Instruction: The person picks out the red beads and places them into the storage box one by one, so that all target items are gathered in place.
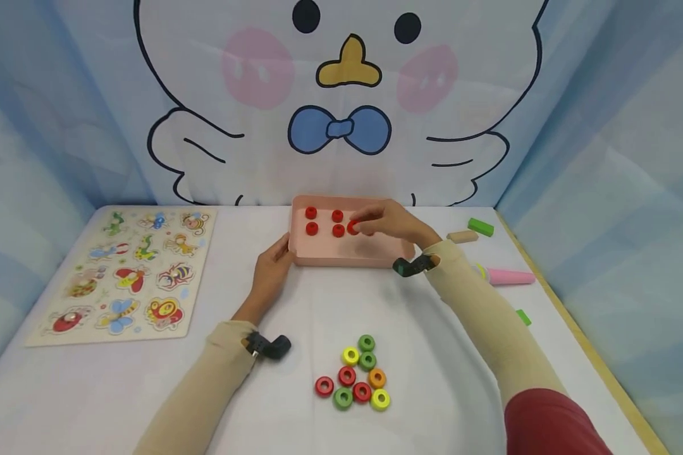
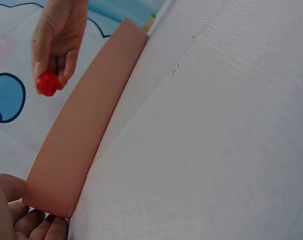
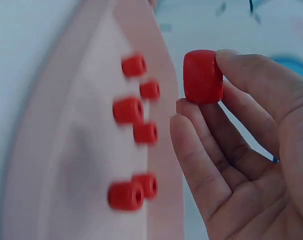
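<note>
Head view has us sorting red beads into the pink tray [image 1: 324, 253] at the far middle of the desk [image 1: 432, 392], and we'd say we're mid-placement. Our left hand [image 1: 270, 268] rests against the tray's near-left corner, fingers relaxed along its wall, while our right hand [image 1: 389, 222] hovers over the tray with a red bead [image 1: 353, 228] pinched at the fingertips. Next move probably calls for lowering it in line with the others and easing the pinch apart without knocking them. Inside the tray, four red beads [image 1: 324, 222] sit in two rows near its far-left corner; the right wrist view looks like more, but it's blurry. Loose mixed beads [image 1: 355, 376] wait near the desk's front edge, some of them red.
</note>
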